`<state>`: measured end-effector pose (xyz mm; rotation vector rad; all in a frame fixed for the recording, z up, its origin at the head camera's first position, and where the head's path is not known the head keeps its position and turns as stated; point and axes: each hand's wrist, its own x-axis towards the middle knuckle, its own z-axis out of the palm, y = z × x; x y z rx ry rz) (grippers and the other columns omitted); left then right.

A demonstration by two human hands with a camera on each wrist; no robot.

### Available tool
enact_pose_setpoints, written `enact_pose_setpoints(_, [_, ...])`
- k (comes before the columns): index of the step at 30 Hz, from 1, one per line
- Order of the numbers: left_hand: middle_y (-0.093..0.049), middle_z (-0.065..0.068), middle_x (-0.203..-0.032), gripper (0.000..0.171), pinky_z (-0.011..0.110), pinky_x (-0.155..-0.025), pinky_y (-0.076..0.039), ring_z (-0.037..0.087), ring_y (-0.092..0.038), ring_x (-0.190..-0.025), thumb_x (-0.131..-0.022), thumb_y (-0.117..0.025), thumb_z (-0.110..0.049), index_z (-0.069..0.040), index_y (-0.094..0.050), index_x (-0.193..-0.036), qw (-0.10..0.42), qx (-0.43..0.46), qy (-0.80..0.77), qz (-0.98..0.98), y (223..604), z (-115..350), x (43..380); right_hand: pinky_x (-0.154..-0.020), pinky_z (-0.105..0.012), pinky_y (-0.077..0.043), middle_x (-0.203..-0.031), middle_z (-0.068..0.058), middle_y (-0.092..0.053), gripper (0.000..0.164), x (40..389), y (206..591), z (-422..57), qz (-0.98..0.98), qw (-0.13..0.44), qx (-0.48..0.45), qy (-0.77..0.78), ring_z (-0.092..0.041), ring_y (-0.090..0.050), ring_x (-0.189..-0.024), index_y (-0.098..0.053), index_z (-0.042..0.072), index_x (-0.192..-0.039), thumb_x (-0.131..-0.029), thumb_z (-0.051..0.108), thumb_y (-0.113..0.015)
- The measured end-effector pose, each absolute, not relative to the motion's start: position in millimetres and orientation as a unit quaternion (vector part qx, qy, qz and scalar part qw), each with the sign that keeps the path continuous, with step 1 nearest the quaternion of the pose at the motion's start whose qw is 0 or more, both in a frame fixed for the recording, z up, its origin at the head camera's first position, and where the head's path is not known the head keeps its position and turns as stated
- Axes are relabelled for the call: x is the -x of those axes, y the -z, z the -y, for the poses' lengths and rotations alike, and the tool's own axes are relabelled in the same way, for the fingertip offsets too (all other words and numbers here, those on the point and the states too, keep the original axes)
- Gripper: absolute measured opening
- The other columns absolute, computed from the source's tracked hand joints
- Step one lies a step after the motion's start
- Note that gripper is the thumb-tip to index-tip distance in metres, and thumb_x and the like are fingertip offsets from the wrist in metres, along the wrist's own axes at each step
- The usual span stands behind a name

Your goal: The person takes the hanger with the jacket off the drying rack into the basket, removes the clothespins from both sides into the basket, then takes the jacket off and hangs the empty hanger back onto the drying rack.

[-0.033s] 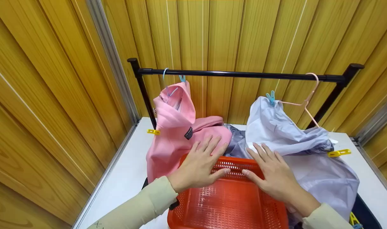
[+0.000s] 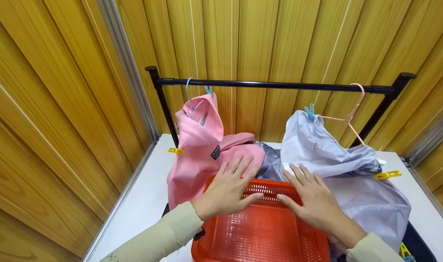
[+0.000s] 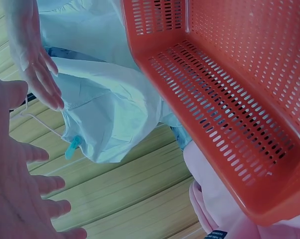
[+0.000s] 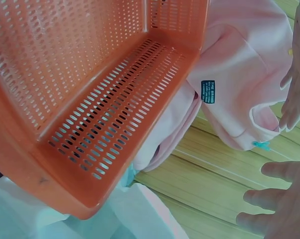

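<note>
Both hands hover palm down above a red plastic basket, fingers straight and spread, holding nothing. My left hand is over the basket's far left side, in front of a pink sweatshirt with a dark label. My right hand is over the far right side, beside a pale grey garment. The thumbs point at each other across a small gap. In the wrist views, the left hand and right hand stand apart from the basket and clothes. The basket's inside shows nothing in it.
A black rail carries a light blue hanger and a pink hanger. Blue clothespins and yellow clothespins grip the clothes. A dark container stands at the lower right of the white table. Wood-patterned walls enclose it.
</note>
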<state>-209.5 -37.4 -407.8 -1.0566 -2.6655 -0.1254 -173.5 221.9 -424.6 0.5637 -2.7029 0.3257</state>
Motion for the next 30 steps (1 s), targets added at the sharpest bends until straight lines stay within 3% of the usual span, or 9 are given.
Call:
enact_pose_setpoints(12, [-0.015,0.003,-0.163,0.074,0.054,-0.119,-0.018,0.028,-0.011,-0.151,-0.095,-0.029,-0.065,-0.027,-0.01,-0.156,0.113,0.356,0.052,0.926,410,38,206,-0.111,-0.056,-0.027,-0.149,-0.012,-0.045,0.065,171,429,-228,0.958,0.178,-0.186,-0.125,-0.037,-0.038,-0.138,-0.046,0.016,-0.144,-0.09,0.05,-0.058])
enact_pose_setpoints(30, [-0.016,0.003,-0.163,0.071,0.052,-0.119,-0.018,0.026,-0.014,-0.151,-0.097,-0.03,-0.061,-0.023,-0.019,-0.155,0.11,0.321,0.064,0.938,416,49,200,-0.111,-0.057,-0.026,-0.151,-0.01,-0.043,0.065,160,455,-226,0.963,0.144,-0.163,-0.156,-0.038,-0.039,-0.138,-0.048,0.017,-0.143,-0.09,0.054,-0.056])
